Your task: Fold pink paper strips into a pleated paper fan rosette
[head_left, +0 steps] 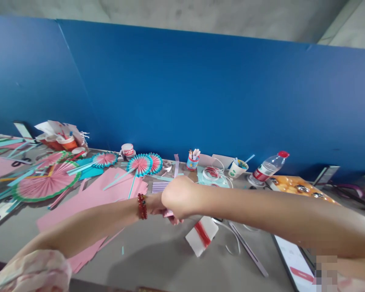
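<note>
My left hand (155,204), with a red bead bracelet (142,206) at its wrist, meets my right hand (180,198) over the middle of the table. Both are closed about a small piece of pinkish-lilac folded paper (168,213), of which only a bit shows. My right hand covers most of the left one's fingers. Just behind them is lilac pleated paper (159,187); whether it joins the held piece is hidden. Below my right hand lies a white card wound with red thread (202,234). Pink paper sheets (100,194) spread out left of my hands.
Pleated paper fans (48,182) and paper strips crowd the left. Along the blue partition (182,93) stand a pen cup (192,161), a ribbon roll (211,173), a paper cup (237,168) and a plastic bottle (269,168). A long lilac strip (248,248) and a lit tablet (295,259) lie at right.
</note>
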`<state>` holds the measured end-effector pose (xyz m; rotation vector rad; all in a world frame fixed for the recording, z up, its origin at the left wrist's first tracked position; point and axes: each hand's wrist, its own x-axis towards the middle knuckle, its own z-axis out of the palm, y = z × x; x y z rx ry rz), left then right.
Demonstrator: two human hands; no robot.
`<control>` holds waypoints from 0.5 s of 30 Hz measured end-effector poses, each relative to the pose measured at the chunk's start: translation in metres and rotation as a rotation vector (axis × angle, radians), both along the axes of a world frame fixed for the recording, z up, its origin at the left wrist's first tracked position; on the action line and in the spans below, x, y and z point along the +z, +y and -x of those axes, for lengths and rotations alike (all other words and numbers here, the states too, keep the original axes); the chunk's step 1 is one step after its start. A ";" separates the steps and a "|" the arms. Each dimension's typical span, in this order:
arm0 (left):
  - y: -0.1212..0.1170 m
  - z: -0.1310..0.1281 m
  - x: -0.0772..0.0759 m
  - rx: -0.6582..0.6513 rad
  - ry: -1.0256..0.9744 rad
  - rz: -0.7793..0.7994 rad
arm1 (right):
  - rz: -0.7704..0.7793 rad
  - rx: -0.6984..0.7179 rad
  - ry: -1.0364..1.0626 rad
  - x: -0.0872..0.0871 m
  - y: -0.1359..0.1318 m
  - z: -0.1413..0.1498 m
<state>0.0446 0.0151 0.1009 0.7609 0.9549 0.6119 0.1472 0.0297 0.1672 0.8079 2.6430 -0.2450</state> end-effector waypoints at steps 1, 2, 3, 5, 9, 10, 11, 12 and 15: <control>0.000 0.000 0.002 -0.054 0.003 0.007 | -0.055 0.012 -0.049 0.010 0.001 0.002; 0.001 0.000 0.004 -0.126 0.012 -0.004 | -0.123 -0.009 -0.076 0.018 0.002 0.003; 0.001 0.000 0.005 -0.212 0.028 -0.039 | -0.157 -0.025 -0.091 0.026 0.004 0.004; 0.002 0.000 0.005 -0.360 0.075 -0.175 | -0.171 -0.048 -0.110 0.035 0.013 0.001; 0.002 0.001 0.003 -0.461 0.157 -0.405 | 0.034 -0.039 -0.022 0.033 0.039 -0.017; 0.002 0.001 0.003 -0.451 0.155 -0.410 | 0.121 -0.068 0.054 0.030 0.046 -0.024; 0.002 0.002 0.002 -0.449 0.150 -0.407 | 0.174 -0.082 0.092 0.026 0.051 -0.031; 0.002 0.003 0.001 -0.452 0.145 -0.405 | 0.214 -0.089 0.116 0.022 0.056 -0.039; 0.000 0.005 -0.001 -0.429 0.115 -0.402 | 0.359 -0.112 0.208 0.009 0.062 -0.062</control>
